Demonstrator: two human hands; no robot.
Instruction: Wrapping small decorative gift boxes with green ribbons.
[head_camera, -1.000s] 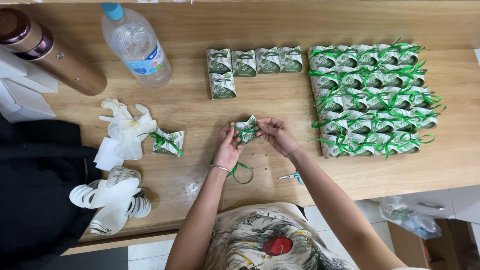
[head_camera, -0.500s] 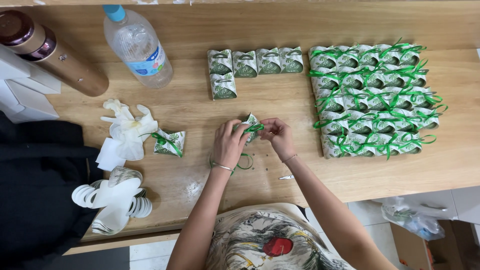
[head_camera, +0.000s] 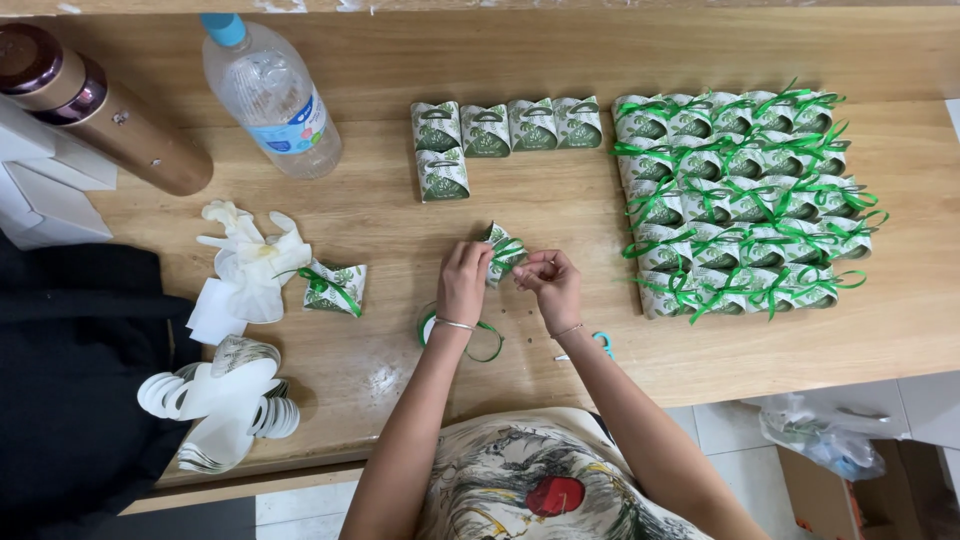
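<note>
Green-ribboned favour box (head_camera: 503, 253) — pinched between both hands' fingers (head_camera: 478, 256).

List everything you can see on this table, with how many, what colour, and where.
small box in hand: one, green-white with green ribbon, centre
ribboned boxes: many, green-white, right block
plain boxes: five, green-white, top centre
lone ribboned box: one, left of centre
water bottle: one, clear, blue cap, top left
flask: one, bronze, far left
white gloves: crumpled, left
flat card blanks: white, lower left
scissors: teal handle, near the edge
table: wooden
left hand, right hand: both on the box
</note>
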